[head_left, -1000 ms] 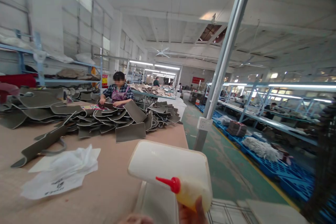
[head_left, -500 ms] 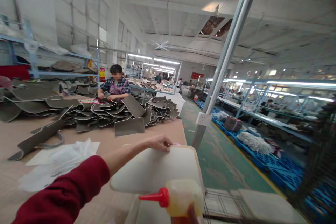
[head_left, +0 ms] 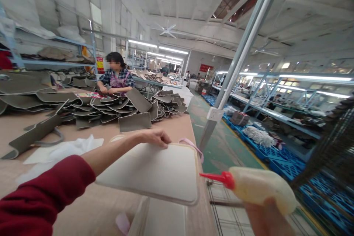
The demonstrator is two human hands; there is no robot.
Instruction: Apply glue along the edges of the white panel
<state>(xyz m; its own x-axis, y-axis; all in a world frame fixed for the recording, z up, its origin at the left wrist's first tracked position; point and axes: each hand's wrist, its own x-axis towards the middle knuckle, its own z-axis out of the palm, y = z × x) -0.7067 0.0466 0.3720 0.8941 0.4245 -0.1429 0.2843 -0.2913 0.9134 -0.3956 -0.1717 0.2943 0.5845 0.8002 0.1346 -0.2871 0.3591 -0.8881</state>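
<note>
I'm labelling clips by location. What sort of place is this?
Most likely a factory workshop: grey panels are heaped on a large worktable, strip lamps run in rows, and a white heap lies on blue pallets.

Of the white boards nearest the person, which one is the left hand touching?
The upper white board: the left hand is on its far edge. The lower white board, partly hidden by it, shows no hand on it.

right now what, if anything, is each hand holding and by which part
The right hand holds the bottle by its body. The left hand seems to grip the panel by its far edge.
</note>
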